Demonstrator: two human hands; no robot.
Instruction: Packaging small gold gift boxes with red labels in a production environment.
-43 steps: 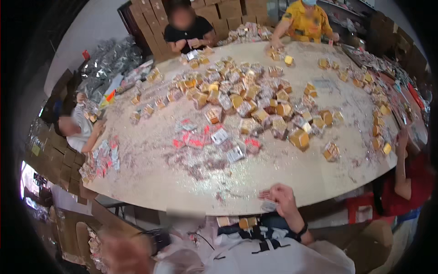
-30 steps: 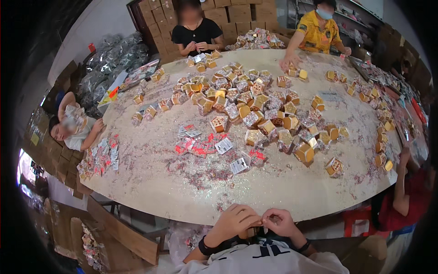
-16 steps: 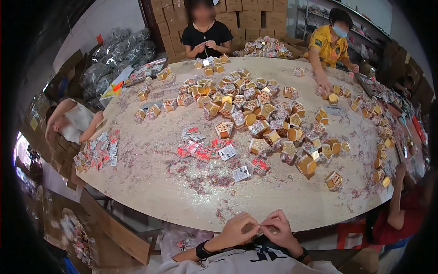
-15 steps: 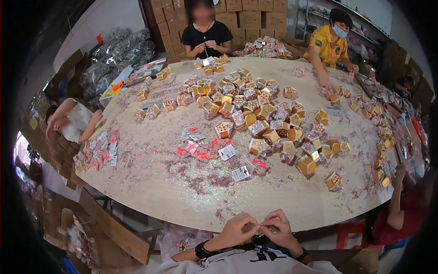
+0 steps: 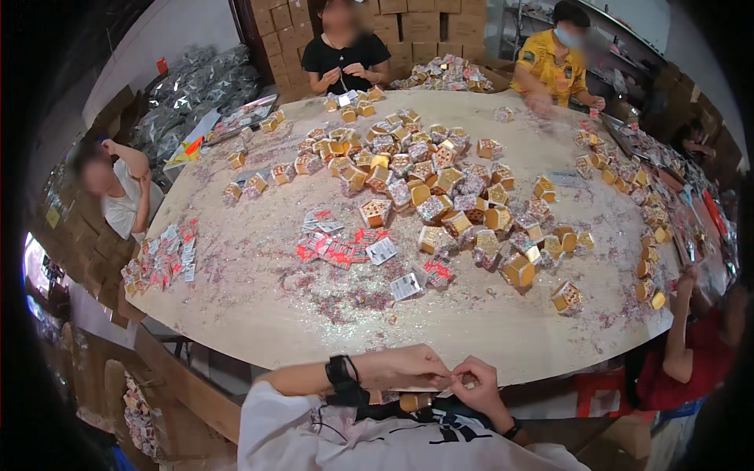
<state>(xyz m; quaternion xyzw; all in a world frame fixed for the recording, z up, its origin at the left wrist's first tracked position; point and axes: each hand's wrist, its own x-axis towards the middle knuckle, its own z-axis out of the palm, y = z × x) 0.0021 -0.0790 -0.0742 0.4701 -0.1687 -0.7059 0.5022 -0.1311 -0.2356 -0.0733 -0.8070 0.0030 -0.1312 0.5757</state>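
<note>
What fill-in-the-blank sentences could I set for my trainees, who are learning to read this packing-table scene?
1. The left hand and right hand meet at the near edge of the round ____.
2. A black ____ sits on the left wrist.
3. The pile of small boxes at mid-table is mostly ____ in colour.
4. The flat red packets lie to the ____ of that pile.

Missing words: table; band; gold; left

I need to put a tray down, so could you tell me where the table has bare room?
The near strip of the table is free, from the rim by the left hand and right hand up to the flat red and white packets. A smaller patch lies left of those, before the packet stack. The middle, with the gold boxes, and the right rim are crowded.
</note>
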